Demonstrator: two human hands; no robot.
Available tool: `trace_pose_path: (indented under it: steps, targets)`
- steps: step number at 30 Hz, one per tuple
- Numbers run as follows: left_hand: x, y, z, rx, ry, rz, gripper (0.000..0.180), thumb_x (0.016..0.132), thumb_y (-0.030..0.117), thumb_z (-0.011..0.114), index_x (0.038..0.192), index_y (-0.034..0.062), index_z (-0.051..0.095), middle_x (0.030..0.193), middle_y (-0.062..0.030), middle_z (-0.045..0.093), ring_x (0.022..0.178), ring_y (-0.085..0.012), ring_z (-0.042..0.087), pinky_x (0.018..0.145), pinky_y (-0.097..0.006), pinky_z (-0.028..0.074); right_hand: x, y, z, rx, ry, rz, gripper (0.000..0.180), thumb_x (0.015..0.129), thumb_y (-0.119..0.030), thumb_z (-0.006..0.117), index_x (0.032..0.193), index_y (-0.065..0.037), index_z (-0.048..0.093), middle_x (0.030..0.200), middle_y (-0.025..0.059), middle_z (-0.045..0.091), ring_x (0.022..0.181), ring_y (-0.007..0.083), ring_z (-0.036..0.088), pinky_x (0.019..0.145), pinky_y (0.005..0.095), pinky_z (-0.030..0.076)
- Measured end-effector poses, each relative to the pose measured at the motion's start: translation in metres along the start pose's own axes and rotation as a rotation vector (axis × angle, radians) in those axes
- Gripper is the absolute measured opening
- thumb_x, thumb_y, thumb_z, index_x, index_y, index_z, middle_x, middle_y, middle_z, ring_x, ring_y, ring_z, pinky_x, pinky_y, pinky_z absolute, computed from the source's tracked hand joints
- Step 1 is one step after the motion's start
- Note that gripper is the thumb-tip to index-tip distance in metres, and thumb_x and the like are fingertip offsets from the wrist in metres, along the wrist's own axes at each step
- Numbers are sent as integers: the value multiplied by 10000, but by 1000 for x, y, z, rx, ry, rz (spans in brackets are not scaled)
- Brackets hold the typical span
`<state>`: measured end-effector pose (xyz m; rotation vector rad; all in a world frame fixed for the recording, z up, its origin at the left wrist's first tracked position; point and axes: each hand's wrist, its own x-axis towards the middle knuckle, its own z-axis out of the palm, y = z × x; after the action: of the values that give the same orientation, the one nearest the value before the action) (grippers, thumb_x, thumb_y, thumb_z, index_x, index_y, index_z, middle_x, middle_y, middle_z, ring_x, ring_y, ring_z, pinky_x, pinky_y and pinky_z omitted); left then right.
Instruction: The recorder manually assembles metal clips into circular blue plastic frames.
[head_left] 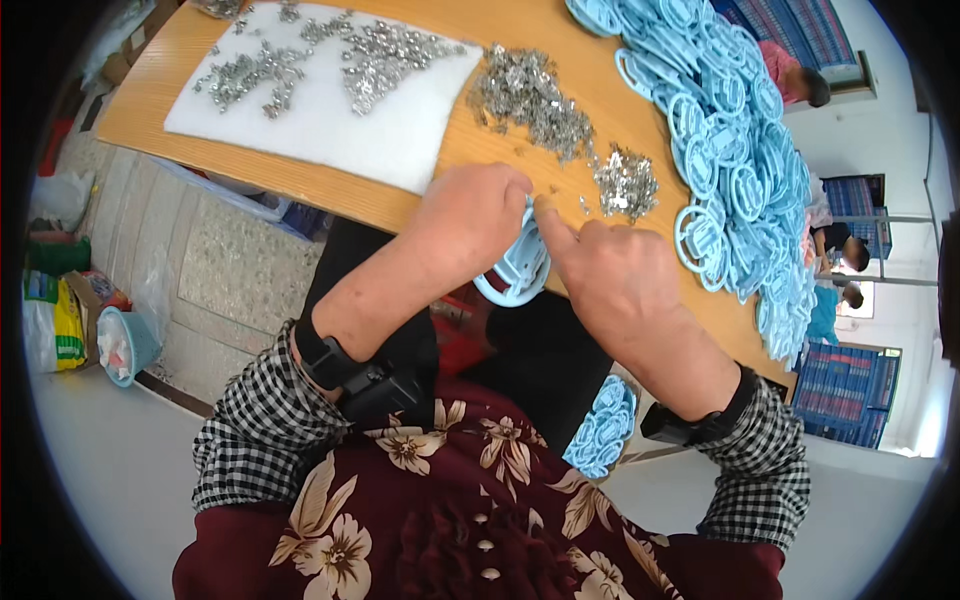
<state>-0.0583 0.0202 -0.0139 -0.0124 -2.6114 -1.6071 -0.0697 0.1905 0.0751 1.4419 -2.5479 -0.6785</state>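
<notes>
Left hand (pixel 468 222) grips a blue plastic ring (pixel 512 272) at the table (pixel 455 150) edge while the right hand (pixel 610 275) pinches something at its top. Judging by the big blue pile (pixel 735 150) and loose metal clips (pixel 545 105), much work remains.

Left hand (pixel 468 222) curled, knuckles up, fingers closed in grip. Right hand (pixel 610 272) alongside, index finger extended, fingertips meeting left hand.

wooden table (pixel 440 165), white foam sheet (pixel 400 130) lay at its left end, loose metal clips (pixel 530 95) heaped mid-table, pale blue plastic rings (pixel 730 150) piled along the right
</notes>
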Motion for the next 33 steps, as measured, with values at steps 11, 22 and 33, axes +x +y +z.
trace_pose_path:
  steps: [11,22,33]
  targets:
    - [-7,0,-8,-517,-80,-113,345,1013,129,391,1202,-33,630,981,-92,709,884,-135,667,798,-290,529,-36,11,18,1011,54,579,370,965,-202,655,1298,-48,602,797,68,713,573,208,631,517,333,490]
    - [-18,26,-20,-377,-235,96,366,969,90,448,1295,-19,574,1102,-96,683,994,-148,643,859,-298,514,-43,4,45,2213,110,756,239,1041,-296,581,966,-71,609,614,-96,413,482,4,309,443,193,220]
    - [-24,20,-2,-964,-408,-267,367,1025,193,488,1335,5,545,1015,-116,679,818,-194,701,715,-306,583,-44,-8,34,1929,436,698,217,1029,-201,596,1060,7,647,737,-43,571,633,4,453,556,193,371]
